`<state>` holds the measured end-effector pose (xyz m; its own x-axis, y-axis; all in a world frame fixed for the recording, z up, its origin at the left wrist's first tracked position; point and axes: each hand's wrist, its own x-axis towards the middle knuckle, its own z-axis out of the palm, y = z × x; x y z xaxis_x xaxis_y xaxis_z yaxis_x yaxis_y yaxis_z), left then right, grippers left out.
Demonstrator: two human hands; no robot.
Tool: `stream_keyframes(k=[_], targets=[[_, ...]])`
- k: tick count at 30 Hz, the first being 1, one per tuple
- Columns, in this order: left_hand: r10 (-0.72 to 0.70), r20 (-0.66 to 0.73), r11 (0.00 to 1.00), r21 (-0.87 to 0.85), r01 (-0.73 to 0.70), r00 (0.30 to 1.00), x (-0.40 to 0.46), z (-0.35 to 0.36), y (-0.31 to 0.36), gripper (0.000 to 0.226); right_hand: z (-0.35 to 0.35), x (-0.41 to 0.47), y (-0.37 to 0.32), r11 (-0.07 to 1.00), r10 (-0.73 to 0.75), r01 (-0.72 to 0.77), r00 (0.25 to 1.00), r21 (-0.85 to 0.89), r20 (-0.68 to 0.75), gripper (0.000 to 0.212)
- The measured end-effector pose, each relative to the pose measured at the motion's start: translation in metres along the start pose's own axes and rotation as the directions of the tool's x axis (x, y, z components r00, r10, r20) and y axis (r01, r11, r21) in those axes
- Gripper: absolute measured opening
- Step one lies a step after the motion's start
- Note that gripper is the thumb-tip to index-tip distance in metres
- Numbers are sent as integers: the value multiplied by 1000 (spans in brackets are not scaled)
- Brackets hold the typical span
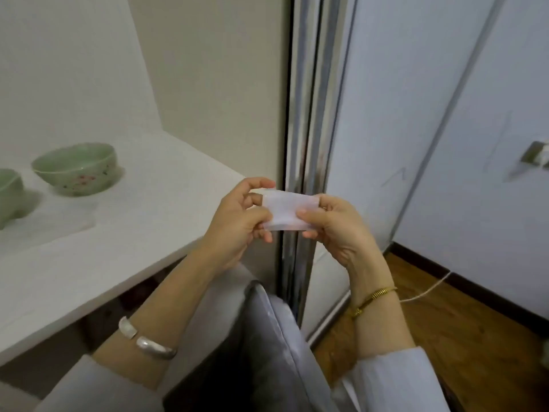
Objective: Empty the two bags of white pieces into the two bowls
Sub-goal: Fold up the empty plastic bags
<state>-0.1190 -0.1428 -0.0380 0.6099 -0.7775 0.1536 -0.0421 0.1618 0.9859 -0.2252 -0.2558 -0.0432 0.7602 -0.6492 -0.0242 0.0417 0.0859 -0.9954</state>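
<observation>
A small white bag (287, 210) is held in the air to the right of the table, off its edge. My left hand (237, 221) grips its left end and my right hand (335, 227) grips its right end, thumbs on the near face. Two pale green bowls stand on the white table (142, 233) at the far left: one with a pink flower pattern (75, 168), and a second bowl (10, 194) cut off by the frame's left edge. What lies inside the bowls cannot be seen. A second bag is not in view.
A metal door frame (300, 144) runs upright just behind the bag. Pale panels lie to the right, with a wooden floor (445, 322) and a white cable (427, 291) below. A grey cushion (267, 352) sits between my forearms.
</observation>
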Motion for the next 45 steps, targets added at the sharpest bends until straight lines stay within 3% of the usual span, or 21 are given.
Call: stream_keyframes(k=[6,11,16,21,25,33,36,39,42,45], targets=[[-188,119,982,55,182,975,4,71,-43,31,-79,-36,35,997,73,-80,965,-18,-250,9],[-371,211,925,169,340,904,-1,135,-83,19,-142,-75,69,983,160,-185,874,-11,-458,6],[-509,299,860,208,466,807,-22,193,-109,26,-200,-105,124,946,294,-296,611,133,-735,7],[-553,409,833,291,470,726,-30,224,-117,37,-244,-129,217,765,478,-597,274,242,-835,30],[-543,435,838,332,433,718,-26,227,-114,39,-260,-135,268,629,625,-702,203,333,-754,43],[-631,403,773,395,496,662,-19,218,-123,36,-246,-122,274,749,521,-607,293,265,-802,41],[-627,396,776,390,495,671,-15,213,-122,34,-247,-100,244,865,433,-438,409,244,-803,35],[-614,393,788,351,505,685,-10,208,-110,32,-234,-75,197,940,247,-339,579,46,-777,31],[-571,393,820,321,474,721,-4,194,-93,30,-203,-50,138,966,78,-213,784,-149,-616,29],[-518,364,854,274,442,774,4,171,-72,29,-166,-32,83,976,-43,-60,888,-209,-459,26]])
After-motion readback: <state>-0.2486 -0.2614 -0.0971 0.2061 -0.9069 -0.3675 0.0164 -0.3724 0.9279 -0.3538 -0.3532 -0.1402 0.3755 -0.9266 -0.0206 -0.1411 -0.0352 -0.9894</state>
